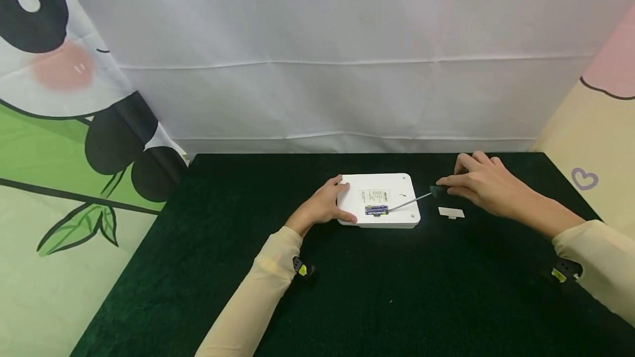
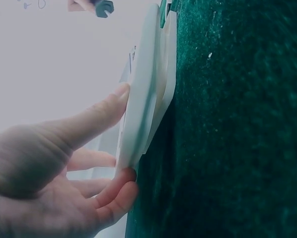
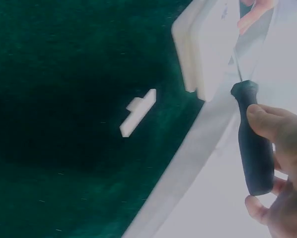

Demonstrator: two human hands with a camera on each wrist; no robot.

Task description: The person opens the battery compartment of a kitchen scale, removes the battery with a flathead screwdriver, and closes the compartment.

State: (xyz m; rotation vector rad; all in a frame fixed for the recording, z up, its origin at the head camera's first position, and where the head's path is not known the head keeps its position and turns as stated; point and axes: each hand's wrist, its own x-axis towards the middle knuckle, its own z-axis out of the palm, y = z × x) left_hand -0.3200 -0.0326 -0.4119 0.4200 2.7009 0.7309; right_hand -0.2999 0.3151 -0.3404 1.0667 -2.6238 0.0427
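A white device (image 1: 353, 198) lies on the dark green cloth with its labelled side up and batteries (image 1: 376, 210) showing in an opened compartment. My left hand (image 1: 322, 203) grips its left end; in the left wrist view the thumb (image 2: 101, 116) lies on the upper face and fingers are at the edge. My right hand (image 1: 483, 183) holds a screwdriver by its dark handle (image 3: 258, 148), and the thin metal shaft (image 1: 410, 201) slants down to the right end of the batteries. Whether the tip touches them I cannot tell.
A small white cover (image 1: 451, 212) with a tab lies on the green cloth (image 1: 347, 302), right of the device and below my right hand. A white curtain (image 1: 317, 98) hangs behind the table, and printed cloths hang at left and right.
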